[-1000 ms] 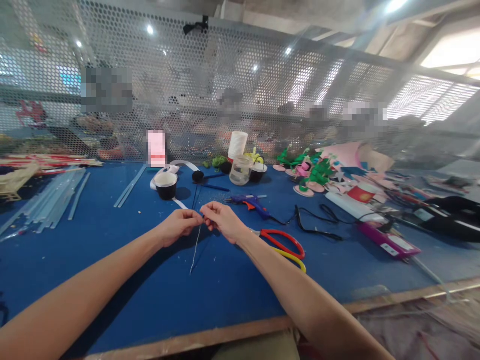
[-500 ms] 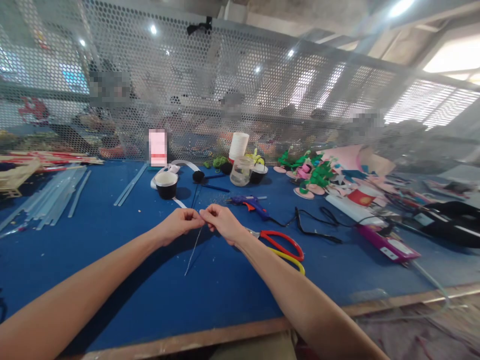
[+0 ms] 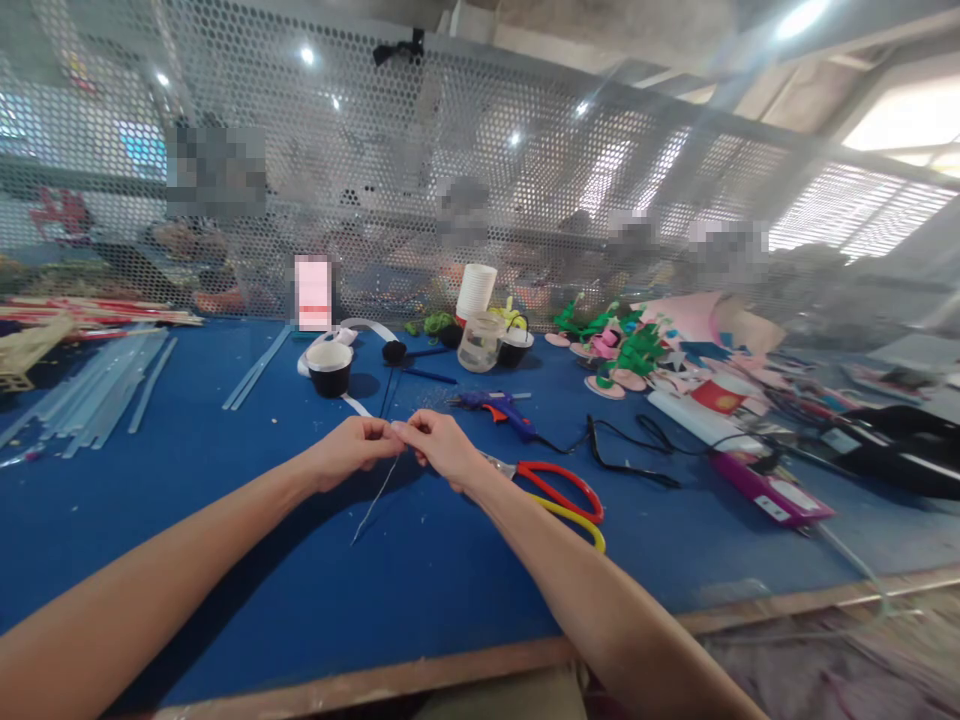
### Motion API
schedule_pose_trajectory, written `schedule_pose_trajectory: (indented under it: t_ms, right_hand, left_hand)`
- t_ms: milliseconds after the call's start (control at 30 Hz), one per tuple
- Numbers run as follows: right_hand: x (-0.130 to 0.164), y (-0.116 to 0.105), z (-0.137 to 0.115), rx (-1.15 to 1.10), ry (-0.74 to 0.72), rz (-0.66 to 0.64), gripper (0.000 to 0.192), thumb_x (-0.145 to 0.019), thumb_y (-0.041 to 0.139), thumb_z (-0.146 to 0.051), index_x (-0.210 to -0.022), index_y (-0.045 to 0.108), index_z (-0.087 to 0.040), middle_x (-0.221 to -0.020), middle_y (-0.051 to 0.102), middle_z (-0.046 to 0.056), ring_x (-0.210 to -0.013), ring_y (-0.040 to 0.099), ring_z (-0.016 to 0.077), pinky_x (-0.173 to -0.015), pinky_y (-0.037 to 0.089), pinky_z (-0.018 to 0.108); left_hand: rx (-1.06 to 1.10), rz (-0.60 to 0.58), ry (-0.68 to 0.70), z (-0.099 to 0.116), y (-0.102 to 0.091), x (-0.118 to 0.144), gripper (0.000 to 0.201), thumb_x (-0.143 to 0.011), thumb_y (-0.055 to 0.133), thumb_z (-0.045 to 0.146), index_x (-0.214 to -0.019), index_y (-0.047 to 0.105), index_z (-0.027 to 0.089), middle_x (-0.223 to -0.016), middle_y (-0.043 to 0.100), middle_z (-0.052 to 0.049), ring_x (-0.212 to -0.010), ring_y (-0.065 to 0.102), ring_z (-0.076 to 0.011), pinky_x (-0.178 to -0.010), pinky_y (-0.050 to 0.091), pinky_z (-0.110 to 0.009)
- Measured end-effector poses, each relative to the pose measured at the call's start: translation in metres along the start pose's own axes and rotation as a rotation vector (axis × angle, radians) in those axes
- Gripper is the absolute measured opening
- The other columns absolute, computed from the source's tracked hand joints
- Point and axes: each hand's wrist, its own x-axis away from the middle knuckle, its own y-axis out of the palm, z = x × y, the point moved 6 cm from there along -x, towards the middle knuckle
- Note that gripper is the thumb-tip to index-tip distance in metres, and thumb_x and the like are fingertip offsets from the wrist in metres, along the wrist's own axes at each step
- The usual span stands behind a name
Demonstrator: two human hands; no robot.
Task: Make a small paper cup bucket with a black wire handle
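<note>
Over the middle of the blue table (image 3: 450, 610), both hands meet fingertip to fingertip. My left hand (image 3: 352, 450) is closed in a pinch, and my right hand (image 3: 441, 448) pinches right against it. From between them a thin twisted wire (image 3: 374, 506) hangs slantwise toward me, its lower end loose; the part inside the fingers is hidden. Scissors (image 3: 559, 478) with one red and one yellow handle lie partly under my right forearm. Beyond the hands lie a black pompom (image 3: 394, 352) and thin dark stems (image 3: 429, 376).
A black cup (image 3: 330, 372) with white ribbon stands behind my left hand. Rightward are a glue gun (image 3: 499, 408), a clear jar (image 3: 480, 342), eyeglass-like black cable loops and a purple power strip (image 3: 769, 488). Glue sticks (image 3: 105, 390) lie left. A perforated screen (image 3: 525, 180) rises behind.
Both hands, still pinched together, have shifted slightly left. The wire's hanging end has swung left and slants more. The whole view has moved a little.
</note>
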Motion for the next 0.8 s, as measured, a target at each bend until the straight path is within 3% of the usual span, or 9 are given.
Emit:
schedule_pose_trajectory:
  t_ms: [167, 367, 800]
  right_hand:
    - [-0.0012, 0.0036, -0.0006, -0.178, -0.016, -0.093, 0.031, -0.063, 0.059, -0.046, -0.063, 0.046, -0.017, -0.046, 0.045, -0.007, -0.04, 0.039, 0.0044, -0.04, 0.031, 0.019]
    - [-0.0003, 0.0023, -0.0031, -0.152, -0.036, -0.087, 0.032, -0.063, 0.059, -0.045, -0.059, 0.046, -0.017, -0.045, 0.044, -0.007, -0.04, 0.038, 0.0038, -0.04, 0.029, 0.019]
    - [0.0007, 0.001, -0.0041, -0.091, -0.064, -0.03, 0.029, -0.066, 0.057, -0.042, -0.058, 0.043, -0.017, -0.044, 0.043, -0.008, -0.039, 0.037, 0.0042, -0.04, 0.029, 0.019]
  left_hand:
    - [0.133, -0.031, -0.051, 0.0003, 0.0032, 0.0027, 0.03, -0.057, 0.067, 0.035, -0.06, 0.049, 0.012, -0.045, 0.031, 0.01, -0.039, 0.018, -0.0007, -0.041, 0.009, -0.021]
    - [0.201, -0.101, -0.072, -0.0037, 0.0039, 0.0013, 0.028, -0.056, 0.069, 0.031, -0.062, 0.049, 0.012, -0.044, 0.034, 0.009, -0.039, 0.019, -0.0005, -0.041, 0.009, -0.021]
    - [0.183, -0.026, -0.083, -0.001, 0.0049, 0.002, 0.029, -0.054, 0.068, 0.031, -0.059, 0.047, 0.013, -0.041, 0.03, 0.011, -0.037, 0.017, -0.0001, -0.041, 0.007, -0.021]
